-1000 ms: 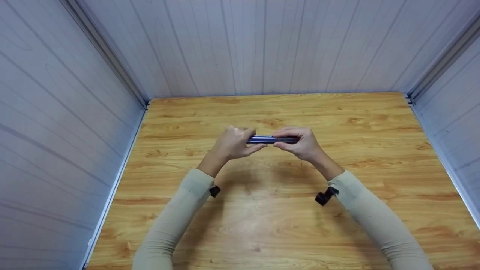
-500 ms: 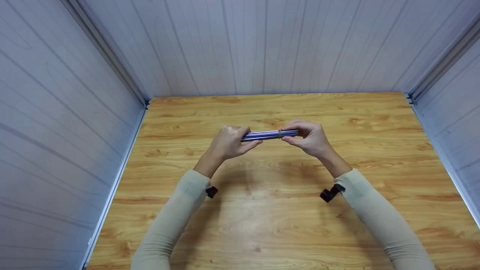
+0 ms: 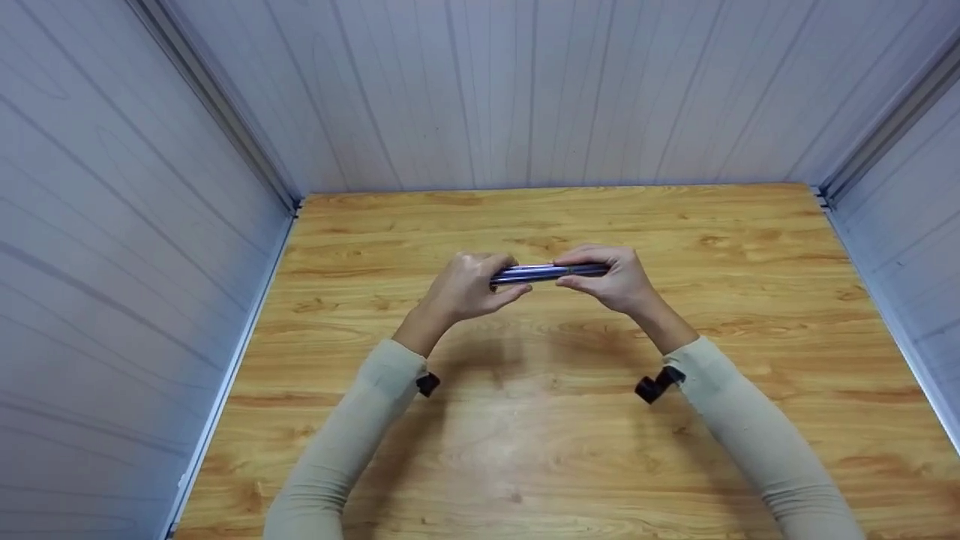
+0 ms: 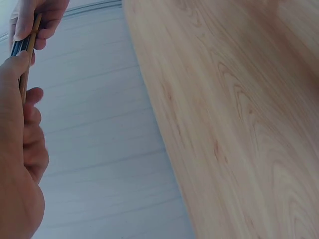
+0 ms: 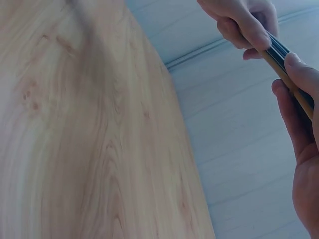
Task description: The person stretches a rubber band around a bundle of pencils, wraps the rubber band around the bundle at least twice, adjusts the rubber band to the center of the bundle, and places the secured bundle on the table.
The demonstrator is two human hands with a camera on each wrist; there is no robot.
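Above a light wooden tabletop (image 3: 525,420), a slim bundle of dark pens (image 3: 541,273) is being pinched endwise by left hand (image 3: 466,288) and right hand (image 3: 611,281); slackened fingers could let pens slide out and scatter.

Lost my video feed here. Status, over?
Left hand and right hand both grip a bundle of pens above the wooden table. Nothing in the way.

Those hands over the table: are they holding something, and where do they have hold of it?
Yes: a bundle of dark pens. The left hand grips one end and the right hand pinches the other end, both above the table.
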